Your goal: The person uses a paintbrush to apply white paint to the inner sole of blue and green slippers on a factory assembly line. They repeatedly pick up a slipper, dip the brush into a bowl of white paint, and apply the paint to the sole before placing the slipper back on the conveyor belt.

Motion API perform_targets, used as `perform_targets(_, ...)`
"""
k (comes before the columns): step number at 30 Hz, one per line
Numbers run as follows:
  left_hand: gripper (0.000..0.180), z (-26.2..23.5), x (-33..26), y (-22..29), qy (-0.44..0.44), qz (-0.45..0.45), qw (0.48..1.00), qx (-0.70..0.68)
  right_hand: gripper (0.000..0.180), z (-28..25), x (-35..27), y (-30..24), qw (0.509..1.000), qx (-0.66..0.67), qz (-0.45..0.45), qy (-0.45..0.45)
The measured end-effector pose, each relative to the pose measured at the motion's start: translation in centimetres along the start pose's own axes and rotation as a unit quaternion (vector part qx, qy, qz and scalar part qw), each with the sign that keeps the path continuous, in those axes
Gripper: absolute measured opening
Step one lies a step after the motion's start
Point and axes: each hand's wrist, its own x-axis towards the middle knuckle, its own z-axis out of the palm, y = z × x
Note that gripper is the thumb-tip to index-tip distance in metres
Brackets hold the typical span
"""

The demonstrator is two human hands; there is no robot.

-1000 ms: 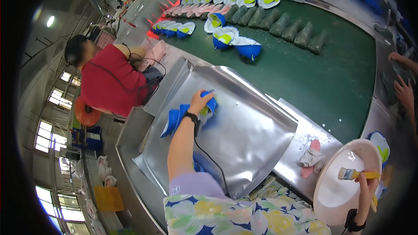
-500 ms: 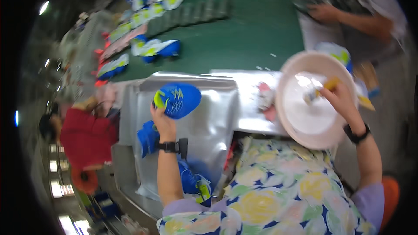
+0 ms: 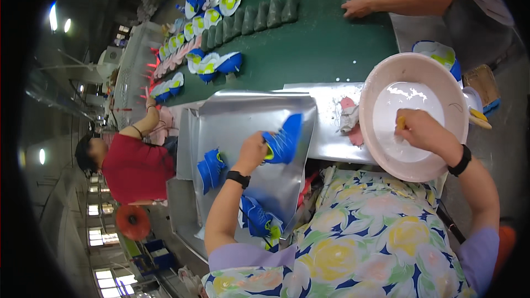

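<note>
My left hand (image 3: 253, 153) is closed round the open end of a blue shoe upper (image 3: 285, 142), which has a yellow-green lining. It holds the upper above a sheet-metal tray (image 3: 232, 113). My right hand (image 3: 428, 131) reaches into a pale pink basin (image 3: 369, 142) of white liquid (image 3: 400, 152). Its fingers grip a brush with a yellow handle (image 3: 401, 123); the bristle end is hidden below the hand. On the tray lie more blue uppers (image 3: 210, 171), with others (image 3: 256, 218) nearer me, partly behind my left forearm.
A green conveyor belt (image 3: 331, 49) carries blue-and-white uppers (image 3: 212, 65) and dark shoe-shaped pieces (image 3: 274, 12). Crumpled cloth (image 3: 349, 116) lies left of the basin. A co-worker's hand (image 3: 358, 7) rests at the belt's far right; a person in red (image 3: 138, 165) works at left.
My left hand has swung the upper rightward and turned it, toe now pointing up and away. My right hand has lowered the brush in the basin. The whole view has shifted slightly.
</note>
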Motion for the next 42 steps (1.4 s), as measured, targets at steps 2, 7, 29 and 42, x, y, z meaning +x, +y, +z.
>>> perform_targets(2, 0.065, -1.7, 1.9, 2.4, 0.115, -0.059, 0.948, -0.292, 0.016, -2.2, -1.3, 0.1, 0.999, 0.015, 0.019, 0.049)
perform_targets(7, 0.051, -2.9, 7.7, 9.9, -0.007, -0.035, 0.841, -0.541, 0.021, -7.3, -2.5, 1.2, 0.977, 0.019, -0.019, 0.211)
perform_targets(29, 0.035, 8.7, 16.7, 24.0, 0.236, 0.248, 0.839, -0.423, 0.028, -5.3, -2.4, -1.5, 0.866, 0.39, 0.157, 0.27)
perform_targets(42, 0.051, 6.1, 14.7, 21.9, -0.268, -0.1, 0.591, -0.754, 0.017, -8.1, -1.8, -2.2, 0.9, 0.171, -0.202, 0.346)
